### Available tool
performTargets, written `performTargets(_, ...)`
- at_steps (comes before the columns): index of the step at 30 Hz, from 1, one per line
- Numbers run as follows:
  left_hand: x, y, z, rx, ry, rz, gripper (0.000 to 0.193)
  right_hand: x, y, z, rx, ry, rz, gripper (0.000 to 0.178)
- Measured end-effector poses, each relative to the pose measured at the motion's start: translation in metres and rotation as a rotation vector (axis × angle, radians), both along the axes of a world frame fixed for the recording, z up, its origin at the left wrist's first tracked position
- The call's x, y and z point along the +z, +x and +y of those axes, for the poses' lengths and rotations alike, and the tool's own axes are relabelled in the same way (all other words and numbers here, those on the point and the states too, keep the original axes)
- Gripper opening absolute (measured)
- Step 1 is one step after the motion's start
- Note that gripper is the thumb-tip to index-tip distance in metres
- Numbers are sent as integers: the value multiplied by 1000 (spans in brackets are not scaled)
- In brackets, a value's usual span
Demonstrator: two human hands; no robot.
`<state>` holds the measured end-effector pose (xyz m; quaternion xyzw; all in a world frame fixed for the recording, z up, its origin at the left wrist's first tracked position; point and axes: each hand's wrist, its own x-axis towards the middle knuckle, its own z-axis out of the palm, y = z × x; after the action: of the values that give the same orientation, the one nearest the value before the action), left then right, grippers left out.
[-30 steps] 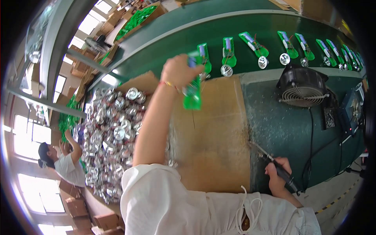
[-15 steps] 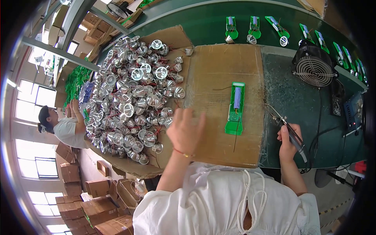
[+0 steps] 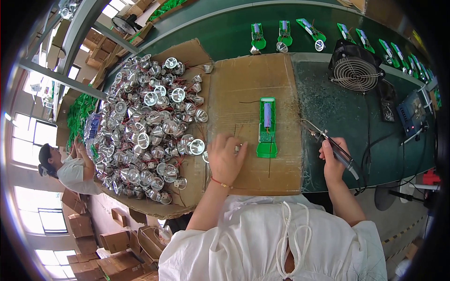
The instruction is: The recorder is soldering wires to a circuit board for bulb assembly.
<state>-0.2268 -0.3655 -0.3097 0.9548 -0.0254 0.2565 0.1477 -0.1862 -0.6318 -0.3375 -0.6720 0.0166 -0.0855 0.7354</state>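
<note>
My left hand (image 3: 225, 161) is closed over the cardboard at the edge of the reflector heap. It grips a silver reflector cup (image 3: 205, 156), mostly hidden by the fingers; a pale bit shows near the thumb, and a thin dark wire sticks up beyond the fingers. To its right lies a green plastic housing (image 3: 266, 150) with a purple cylindrical battery (image 3: 267, 115), a small circuit board and loose dark wires. My right hand (image 3: 333, 159) is wrapped round a soldering iron (image 3: 338, 153), its tip toward the cardboard mat's right edge, apart from the housing.
A large heap of silver reflectors (image 3: 150, 126) with red wires covers the left cardboard. A fan (image 3: 356, 72) and blue soldering station (image 3: 413, 114) stand right. Several green housings (image 3: 284, 35) line the far belt. A person (image 3: 75, 168) works at far left.
My left hand has come down from a blurred reach by the reflector heap and closed on a reflector cup. The whole view has shifted, while my right hand keeps its hold on the soldering iron.
</note>
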Motion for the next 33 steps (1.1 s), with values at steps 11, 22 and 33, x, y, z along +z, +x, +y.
performTargets(11,12,19,3,141,-645,558,18,-2,0,-1,16,-33,-7,17)
performTargets(22,6,4,-31,103,-796,465,18,17,-26,22,332,-171,-143,16)
performTargets(33,1,7,-31,50,-715,447,17,14,-26,32,269,-177,-65,18)
